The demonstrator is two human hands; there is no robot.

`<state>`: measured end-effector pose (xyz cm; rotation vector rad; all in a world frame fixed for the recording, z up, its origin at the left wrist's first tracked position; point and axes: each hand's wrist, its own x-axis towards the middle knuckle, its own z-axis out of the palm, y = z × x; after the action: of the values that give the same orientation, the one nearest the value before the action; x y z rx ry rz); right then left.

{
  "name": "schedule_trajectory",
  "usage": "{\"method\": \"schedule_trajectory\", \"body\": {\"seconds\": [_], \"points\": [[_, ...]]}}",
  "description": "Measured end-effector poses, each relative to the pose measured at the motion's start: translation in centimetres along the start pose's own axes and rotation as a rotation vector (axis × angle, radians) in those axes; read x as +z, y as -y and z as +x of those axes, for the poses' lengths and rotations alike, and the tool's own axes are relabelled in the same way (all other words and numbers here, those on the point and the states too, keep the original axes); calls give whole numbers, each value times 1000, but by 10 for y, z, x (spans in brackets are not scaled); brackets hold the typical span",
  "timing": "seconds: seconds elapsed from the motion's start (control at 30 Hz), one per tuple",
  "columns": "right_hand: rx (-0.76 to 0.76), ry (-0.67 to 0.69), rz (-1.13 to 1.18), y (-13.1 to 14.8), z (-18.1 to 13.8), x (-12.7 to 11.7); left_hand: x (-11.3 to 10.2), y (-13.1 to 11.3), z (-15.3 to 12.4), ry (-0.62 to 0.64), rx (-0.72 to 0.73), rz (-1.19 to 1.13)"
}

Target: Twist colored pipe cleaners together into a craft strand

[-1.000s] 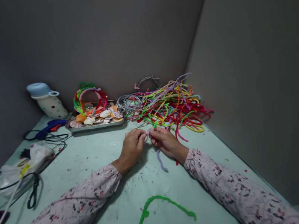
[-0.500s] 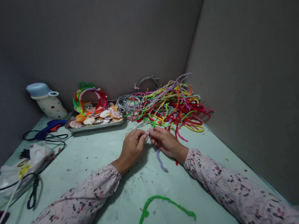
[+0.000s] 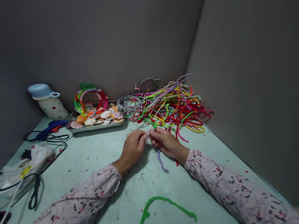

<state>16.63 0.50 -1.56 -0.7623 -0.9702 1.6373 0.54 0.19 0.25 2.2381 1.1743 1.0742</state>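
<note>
Above the table's middle, my left hand (image 3: pixel 134 146) and my right hand (image 3: pixel 166 141) meet with fingertips pinched. Between them shows a small bit of pale lilac pipe cleaner (image 3: pixel 147 136); most of it is hidden by the fingers. A lilac length (image 3: pixel 162 162) shows below my right hand; whether it joins the held piece I cannot tell. Close to my right wrist, a red bit (image 3: pixel 177 163) peeks out. Nearer to me, a bent green pipe cleaner (image 3: pixel 159 198) lies on the table, touched by neither hand.
Behind my hands lies a tangled heap of coloured pipe cleaners (image 3: pixel 176 101) beside coiled grey wire (image 3: pixel 129 104). A metal tray (image 3: pixel 97 127) holds shells (image 3: pixel 106 114) and colourful wrapped hoops (image 3: pixel 78 101). Leftward are a bottle (image 3: pixel 50 103), blue-handled tool (image 3: pixel 49 129), plastic bag (image 3: pixel 38 155) and black cables (image 3: pixel 33 198).
Both hands keep their pinch at nearly the same spot. The whole view has shifted very slightly; the things on the table lie as before.
</note>
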Motion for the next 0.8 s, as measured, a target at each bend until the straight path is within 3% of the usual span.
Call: {"method": "schedule_trajectory", "body": {"seconds": [0.8], "points": [[7, -6, 28, 0, 1, 0, 0, -1, -1, 11, -7, -12]]}}
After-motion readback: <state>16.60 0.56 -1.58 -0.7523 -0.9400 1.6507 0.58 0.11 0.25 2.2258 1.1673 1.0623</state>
